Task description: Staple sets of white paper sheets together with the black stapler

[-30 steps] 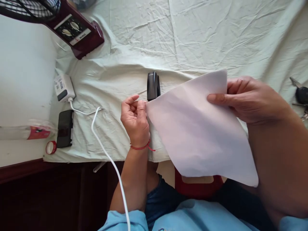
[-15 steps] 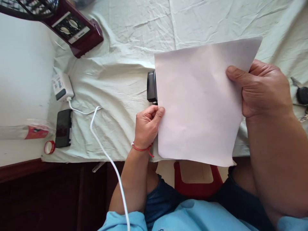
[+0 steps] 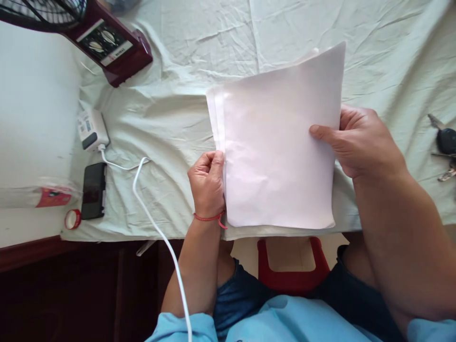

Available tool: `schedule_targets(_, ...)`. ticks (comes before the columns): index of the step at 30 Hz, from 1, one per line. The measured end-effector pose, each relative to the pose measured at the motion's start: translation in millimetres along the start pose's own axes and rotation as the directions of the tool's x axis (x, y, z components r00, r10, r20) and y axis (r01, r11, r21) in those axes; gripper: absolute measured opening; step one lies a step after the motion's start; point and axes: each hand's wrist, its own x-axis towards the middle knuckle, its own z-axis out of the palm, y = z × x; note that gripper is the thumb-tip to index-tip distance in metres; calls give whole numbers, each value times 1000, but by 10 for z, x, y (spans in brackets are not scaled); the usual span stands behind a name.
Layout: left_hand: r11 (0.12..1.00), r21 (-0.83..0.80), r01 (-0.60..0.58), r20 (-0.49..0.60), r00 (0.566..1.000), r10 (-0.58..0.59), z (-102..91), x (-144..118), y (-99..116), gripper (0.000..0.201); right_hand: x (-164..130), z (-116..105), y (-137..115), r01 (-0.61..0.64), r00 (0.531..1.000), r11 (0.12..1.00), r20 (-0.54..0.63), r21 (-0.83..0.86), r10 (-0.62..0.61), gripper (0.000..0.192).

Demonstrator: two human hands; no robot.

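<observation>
A small stack of white paper sheets point(image 3: 278, 147) is held just above the cloth-covered counter point(image 3: 171, 123), a little to the right of centre in the view, its left edges slightly fanned so several sheets show. The left hand point(image 3: 207, 184) grips the stack at its 9 o'clock edge, fingers point(image 3: 208, 161) curled and pinched shut on the paper, a red thread bracelet point(image 3: 210, 218) at the wrist. The right hand point(image 3: 359, 142) holds the 3 o'clock edge, thumb pressed on the top sheet and the other fingers closed behind it. At 10 o'clock from the stack stands a maroon fan base point(image 3: 110, 42) with two dials. Toward 9 o'clock lie a white charger block point(image 3: 91, 129), its white cable point(image 3: 156, 228) running down off the counter's near edge, a dark phone point(image 3: 93, 190) and a small red tape roll point(image 3: 73, 219) just beside the phone. At 3 o'clock, near the view's right border, rest keys point(image 3: 445, 147). At 6 o'clock, below the counter edge, a red stool point(image 3: 292, 278) shows between the person's knees. No containers are in view.
</observation>
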Motion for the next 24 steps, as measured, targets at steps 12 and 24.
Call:
schedule_targets(12, 991, -119, -57, -96, 994, 45, -8, 62, -124, 43, 125, -40, 131, 159, 985, 985, -57, -61, -162, 28)
schedule_targets(24, 973, -145, -180, -68, 983, 172, -5, 34, -164, 53, 156, -69, 150, 201, 974, 977, -87, -73, -207, 39)
